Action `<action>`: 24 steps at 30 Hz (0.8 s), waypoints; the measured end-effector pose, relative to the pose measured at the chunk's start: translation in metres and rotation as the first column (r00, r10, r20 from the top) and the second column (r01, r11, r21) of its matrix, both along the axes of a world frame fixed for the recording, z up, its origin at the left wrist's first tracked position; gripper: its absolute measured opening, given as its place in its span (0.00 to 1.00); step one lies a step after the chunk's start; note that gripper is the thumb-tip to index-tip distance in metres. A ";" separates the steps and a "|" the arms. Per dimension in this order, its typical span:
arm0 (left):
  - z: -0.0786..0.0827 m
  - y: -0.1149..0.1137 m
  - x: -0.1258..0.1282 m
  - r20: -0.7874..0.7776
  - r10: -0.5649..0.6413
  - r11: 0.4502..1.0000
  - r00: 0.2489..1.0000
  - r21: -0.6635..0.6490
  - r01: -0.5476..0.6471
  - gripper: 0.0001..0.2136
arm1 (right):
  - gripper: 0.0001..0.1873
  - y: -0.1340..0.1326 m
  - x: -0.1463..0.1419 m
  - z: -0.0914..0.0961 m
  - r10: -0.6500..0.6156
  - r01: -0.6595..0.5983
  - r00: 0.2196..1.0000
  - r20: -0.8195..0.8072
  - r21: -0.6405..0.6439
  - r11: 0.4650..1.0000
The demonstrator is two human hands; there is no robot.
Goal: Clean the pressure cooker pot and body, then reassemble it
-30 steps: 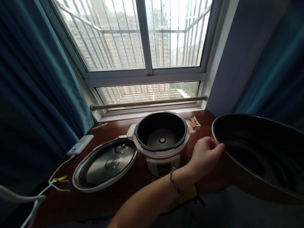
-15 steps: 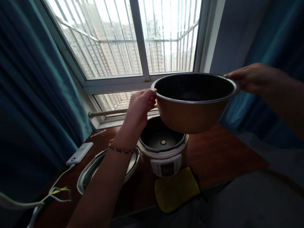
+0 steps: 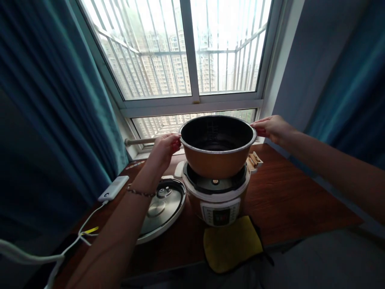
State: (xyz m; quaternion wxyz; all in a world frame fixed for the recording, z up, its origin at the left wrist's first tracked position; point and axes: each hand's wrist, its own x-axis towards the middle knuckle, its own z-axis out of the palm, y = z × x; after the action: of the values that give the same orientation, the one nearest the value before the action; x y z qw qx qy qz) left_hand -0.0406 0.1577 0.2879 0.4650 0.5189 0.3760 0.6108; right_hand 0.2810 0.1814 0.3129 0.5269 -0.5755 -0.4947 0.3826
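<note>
your left hand and right hand each have a narrow grip pinched on opposite rim edges of the round golden-brown metal pot, above the open white-and-brown cooker. with so little rim held, one slip could tilt the pot against the cooker.
</note>
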 end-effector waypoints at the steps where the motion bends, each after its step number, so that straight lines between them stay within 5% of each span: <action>1: -0.003 0.001 -0.002 -0.005 -0.002 1.000 1.000 -0.002 0.002 0.07 | 0.05 -0.001 -0.002 -0.003 -0.013 0.013 1.000 -0.021 -0.017 1.000; 24: -0.056 0.000 -0.012 -0.123 -0.030 0.985 0.992 -0.172 0.009 0.12 | 0.03 -0.001 -0.006 -0.060 0.034 -0.044 0.998 -0.059 -0.177 0.983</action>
State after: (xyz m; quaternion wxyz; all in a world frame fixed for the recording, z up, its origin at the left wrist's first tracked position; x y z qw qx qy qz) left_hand -0.0530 0.1574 0.2320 0.4894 0.5179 0.4505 0.5379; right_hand 0.2750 0.1802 0.2529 0.4795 -0.5995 -0.4549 0.4514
